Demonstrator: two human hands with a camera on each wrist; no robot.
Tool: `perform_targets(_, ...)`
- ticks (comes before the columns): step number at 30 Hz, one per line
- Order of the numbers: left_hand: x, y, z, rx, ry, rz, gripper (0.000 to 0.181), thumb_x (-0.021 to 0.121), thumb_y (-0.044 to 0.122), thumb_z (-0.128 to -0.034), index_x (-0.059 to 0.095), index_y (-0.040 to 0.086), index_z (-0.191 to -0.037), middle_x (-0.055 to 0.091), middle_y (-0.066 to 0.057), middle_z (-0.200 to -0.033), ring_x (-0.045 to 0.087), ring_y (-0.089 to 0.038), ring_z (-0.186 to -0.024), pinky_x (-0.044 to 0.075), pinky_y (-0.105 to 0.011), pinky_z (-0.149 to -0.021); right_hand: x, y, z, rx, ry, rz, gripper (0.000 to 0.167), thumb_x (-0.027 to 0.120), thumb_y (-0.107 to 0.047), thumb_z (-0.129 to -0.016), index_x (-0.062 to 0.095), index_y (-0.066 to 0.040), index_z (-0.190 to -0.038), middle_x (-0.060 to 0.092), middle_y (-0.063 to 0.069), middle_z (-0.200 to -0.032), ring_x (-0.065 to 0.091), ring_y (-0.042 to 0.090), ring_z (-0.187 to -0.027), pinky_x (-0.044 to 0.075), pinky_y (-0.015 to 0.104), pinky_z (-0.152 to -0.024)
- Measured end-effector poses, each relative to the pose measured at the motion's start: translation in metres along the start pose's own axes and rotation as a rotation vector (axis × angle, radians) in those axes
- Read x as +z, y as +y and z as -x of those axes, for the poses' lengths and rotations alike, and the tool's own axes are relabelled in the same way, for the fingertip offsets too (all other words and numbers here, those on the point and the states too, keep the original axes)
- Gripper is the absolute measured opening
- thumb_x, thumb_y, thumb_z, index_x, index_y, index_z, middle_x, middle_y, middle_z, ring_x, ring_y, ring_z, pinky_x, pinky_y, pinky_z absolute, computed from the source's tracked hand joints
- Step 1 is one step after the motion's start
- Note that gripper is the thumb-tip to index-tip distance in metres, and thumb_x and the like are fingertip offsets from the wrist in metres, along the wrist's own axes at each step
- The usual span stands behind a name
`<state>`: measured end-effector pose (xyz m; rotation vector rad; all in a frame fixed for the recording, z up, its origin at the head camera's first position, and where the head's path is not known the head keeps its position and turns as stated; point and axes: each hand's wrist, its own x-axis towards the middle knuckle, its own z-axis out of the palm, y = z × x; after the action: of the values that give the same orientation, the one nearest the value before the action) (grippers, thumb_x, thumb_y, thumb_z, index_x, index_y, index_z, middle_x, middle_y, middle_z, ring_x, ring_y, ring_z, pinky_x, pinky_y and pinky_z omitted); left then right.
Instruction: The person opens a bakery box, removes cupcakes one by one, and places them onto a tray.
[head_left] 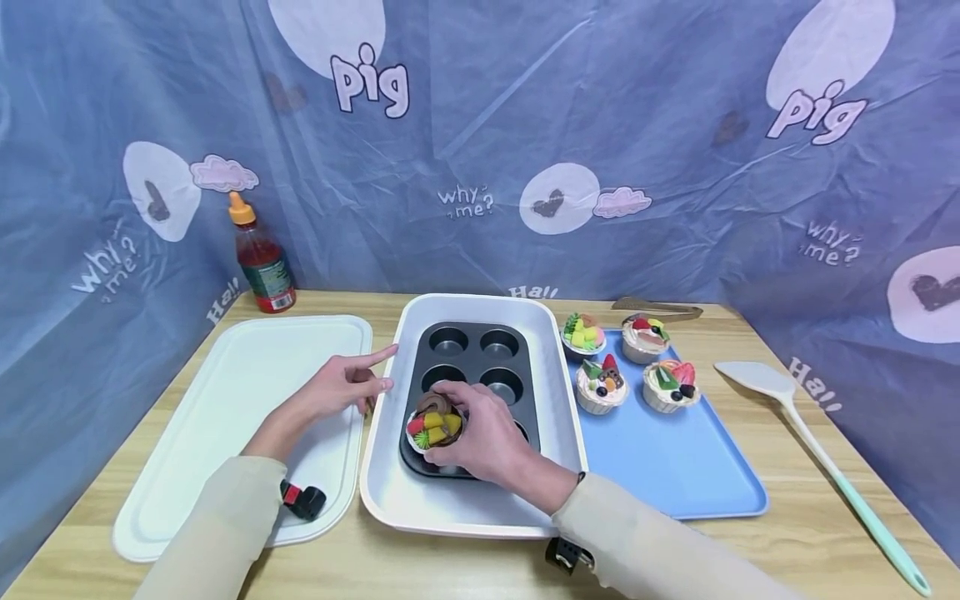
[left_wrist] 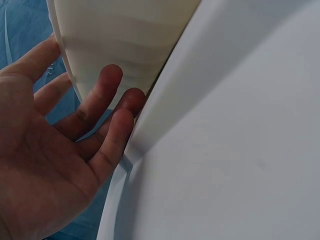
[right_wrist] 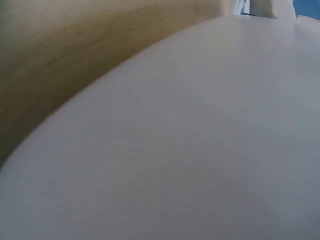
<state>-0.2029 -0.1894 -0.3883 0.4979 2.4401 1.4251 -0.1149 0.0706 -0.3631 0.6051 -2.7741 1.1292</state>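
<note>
My right hand [head_left: 491, 429] grips a cupcake [head_left: 435, 423] topped with yellow, red and green fruit pieces and a brown swirl. It is over the front-left cup of a dark muffin pan [head_left: 473, 350]; whether its base sits in the cup is hidden. The pan lies inside a white rectangular tub [head_left: 480, 298]. My left hand [head_left: 341, 387] is at the tub's left rim, index finger extended, the other fingers loosely bent, holding nothing. Its palm [left_wrist: 45, 160] shows in the left wrist view beside a white wall. The right wrist view shows mostly a blurred white surface, no hand.
To the right, several decorated cupcakes [head_left: 601, 392] stand on a blue tray [head_left: 675, 475]. Tongs [head_left: 660, 311] lie behind it, a white-and-mint spatula [head_left: 813, 446] at its right. A white tray or lid [head_left: 225, 417] lies left, with a red sauce bottle [head_left: 264, 262] behind.
</note>
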Motion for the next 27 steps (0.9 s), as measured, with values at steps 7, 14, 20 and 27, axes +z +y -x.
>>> perform_targets(7,0.000,-0.001,0.001,0.013,-0.002,0.006,0.065,0.069,0.031,-0.0971,0.042,0.014,-0.154,0.067,-0.004,-0.073,0.062,-0.022,-0.059,0.055,-0.030,-0.068,-0.004,-0.004,-0.001,-0.002,0.017,-0.049,0.077,0.097,-0.021,-0.064,0.063,-0.012,-0.132,0.069,0.004,-0.117,0.066,0.023,-0.103,0.056,0.039,-0.087)
perform_targets(14,0.001,0.000,0.000,0.008,-0.005,0.020,0.065,0.069,0.031,-0.0964,0.043,0.014,-0.154,0.067,-0.003,-0.075,0.063,-0.022,-0.059,0.056,-0.030,-0.069,-0.013,-0.007,0.004,0.016,-0.005,-0.114,0.074,0.095,-0.023,-0.065,0.064,-0.014,-0.132,0.070,0.002,-0.117,0.066,0.022,-0.103,0.055,0.038,-0.085)
perform_targets(20,0.001,0.001,0.000,0.008,0.000,0.020,0.064,0.071,0.029,-0.0954,0.045,0.014,-0.152,0.067,-0.005,-0.073,0.063,-0.024,-0.058,0.056,-0.030,-0.070,-0.029,-0.004,0.014,0.078,-0.024,-0.205,0.074,0.095,-0.023,-0.066,0.064,-0.015,-0.133,0.068,0.002,-0.120,0.063,0.021,-0.102,0.055,0.024,-0.069)
perform_targets(27,-0.001,0.000,0.001,0.000,0.019,0.038,0.062,0.073,0.026,-0.0945,0.048,0.014,-0.150,0.068,-0.009,-0.070,0.064,-0.024,-0.057,0.055,-0.028,-0.073,-0.059,0.004,0.022,0.105,0.012,-0.237,0.076,0.095,-0.021,-0.066,0.063,-0.016,-0.135,0.069,0.005,-0.118,0.063,0.018,-0.097,0.056,0.030,-0.073)
